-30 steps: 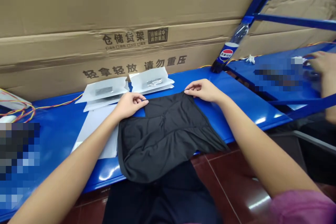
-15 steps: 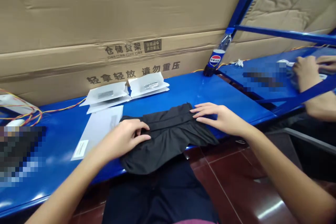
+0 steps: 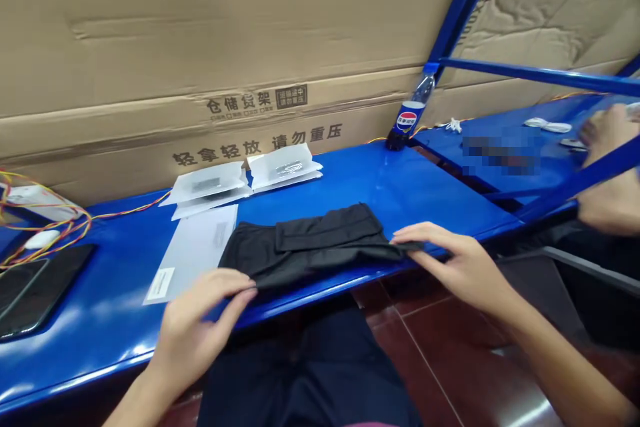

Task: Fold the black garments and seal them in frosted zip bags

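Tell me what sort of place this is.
Likely a packing room or workshop: a cloth lies near packets, and the cardboard behind is printed "warehouse shelving" in Chinese.

- The person had 2 bare hands, the left hand (image 3: 203,323) and the right hand (image 3: 455,263), both with slender fingers and narrow wrists.
- The left forearm (image 3: 145,387) and right forearm (image 3: 555,347) were bare too, slim and smooth in outline; the frame cut both off.
- A dark navy lower garment (image 3: 310,373) covered the lap, plain where it showed, with soft creases and a shade close to black towards its top.
- 1 thin strip of magenta cloth (image 3: 370,424) showed at the bottom edge, too little to tell its cut.
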{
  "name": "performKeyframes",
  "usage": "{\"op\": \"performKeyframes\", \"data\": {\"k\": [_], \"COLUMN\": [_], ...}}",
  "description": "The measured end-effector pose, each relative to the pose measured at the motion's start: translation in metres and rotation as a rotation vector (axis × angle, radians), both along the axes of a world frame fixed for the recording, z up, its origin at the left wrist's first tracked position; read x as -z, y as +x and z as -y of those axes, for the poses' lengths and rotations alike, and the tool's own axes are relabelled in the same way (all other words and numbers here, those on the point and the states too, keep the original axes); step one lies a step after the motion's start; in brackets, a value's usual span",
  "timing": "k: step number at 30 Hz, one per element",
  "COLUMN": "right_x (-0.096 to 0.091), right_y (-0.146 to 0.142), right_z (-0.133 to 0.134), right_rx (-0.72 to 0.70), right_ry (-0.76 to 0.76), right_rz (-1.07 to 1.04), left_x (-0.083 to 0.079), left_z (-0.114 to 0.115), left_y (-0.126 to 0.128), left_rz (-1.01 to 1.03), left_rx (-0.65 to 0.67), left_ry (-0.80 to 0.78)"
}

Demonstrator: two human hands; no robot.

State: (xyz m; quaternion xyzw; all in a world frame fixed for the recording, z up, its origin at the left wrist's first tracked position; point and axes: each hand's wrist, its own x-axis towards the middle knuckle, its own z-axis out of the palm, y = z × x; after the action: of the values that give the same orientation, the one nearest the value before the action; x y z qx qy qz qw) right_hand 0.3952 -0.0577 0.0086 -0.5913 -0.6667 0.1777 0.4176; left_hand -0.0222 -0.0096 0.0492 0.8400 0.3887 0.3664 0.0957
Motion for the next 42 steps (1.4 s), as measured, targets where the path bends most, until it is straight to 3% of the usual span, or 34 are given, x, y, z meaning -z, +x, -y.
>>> {"op": "performKeyframes", "data": {"k": [4,7,9,13,16,19,23,26,29,31,35,37,39,42], "right_x": [-0.013,-0.008,-0.002,0.005,0.006,0.001,-0.02,-0.045,-0.067,-0.072,-0.06,-0.048,-0.033,-0.006], "right_y": [-0.006,-0.009,-0.011,-0.017,-0.021,-0.019,-0.003,0.012,0.004,-0.022,-0.102,-0.127,-0.131,-0.112], "right_z": [-0.047,-0.081,-0.096,-0.105,-0.105,-0.109,-0.121,-0.129,-0.128,-0.119,-0.085,-0.069,-0.059,-0.053], "right_rx": [0.099,0.078,0.064,0.072,0.089,0.148,0.14,0.164,0.262,0.299,0.215,0.142,0.324,0.596], "right_ry": [-0.067,-0.119,-0.127,-0.08,-0.099,-0.188,-0.385,-0.426,-0.365,-0.28,-0.171,-0.16,-0.092,-0.021], "right_rz": [-0.133,-0.114,-0.019,0.152,0.206,0.127,-0.013,0.045,0.204,0.287,0.474,0.435,0.342,0.321], "left_x": [-0.018,-0.014,-0.006,0.011,0.018,0.019,0.015,0.013,0.014,0.017,0.024,0.026,0.028,0.029], "left_z": [-0.052,-0.088,-0.101,-0.104,-0.103,-0.102,-0.095,-0.088,-0.086,-0.087,-0.091,-0.092,-0.092,-0.091], "left_y": [0.009,0.012,0.012,0.008,0.004,0.003,0.008,0.013,0.015,0.014,0.011,0.009,0.008,0.009], "left_rz": [0.019,-0.125,-0.204,-0.187,-0.162,-0.156,-0.144,-0.121,-0.103,-0.102,-0.125,-0.136,-0.142,-0.168], "left_rx": [-0.205,-0.191,-0.161,-0.07,-0.027,0.001,0.051,0.094,0.128,0.134,0.128,0.124,0.132,0.162], "left_ry": [-0.2,-0.239,-0.162,0.021,-0.031,-0.12,-0.167,-0.201,-0.207,-0.185,-0.131,-0.11,-0.091,-0.069]}}
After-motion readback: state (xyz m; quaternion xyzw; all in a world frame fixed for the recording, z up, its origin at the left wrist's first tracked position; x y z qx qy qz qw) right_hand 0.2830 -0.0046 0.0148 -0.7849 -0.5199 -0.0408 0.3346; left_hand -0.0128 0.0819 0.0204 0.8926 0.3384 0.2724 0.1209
